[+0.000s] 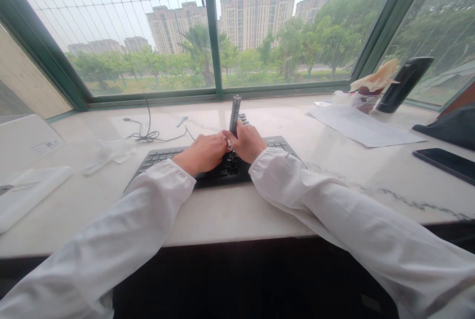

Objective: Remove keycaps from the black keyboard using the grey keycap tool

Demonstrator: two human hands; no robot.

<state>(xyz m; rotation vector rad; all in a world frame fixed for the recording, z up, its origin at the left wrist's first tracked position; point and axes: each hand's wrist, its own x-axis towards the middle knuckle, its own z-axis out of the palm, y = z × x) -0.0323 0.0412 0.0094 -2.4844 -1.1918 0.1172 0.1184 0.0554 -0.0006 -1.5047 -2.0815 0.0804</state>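
Note:
A black keyboard lies on the pale counter in front of me. Both hands are over its middle, where some keycaps look to be off. My right hand is wrapped around a dark stick-like tool, which points up with a slight tilt; its lower end is hidden. My left hand is closed low over the keys, its fingertips touching the right hand's thumb. What the left fingers grip, if anything, is hidden. Just behind the right hand sit several loose dark keycaps.
A coiled cable and a small blue-grey piece lie behind the keyboard. Crumpled plastic and a white box are left. At right are paper sheets, a black bottle and a phone. A window stands behind.

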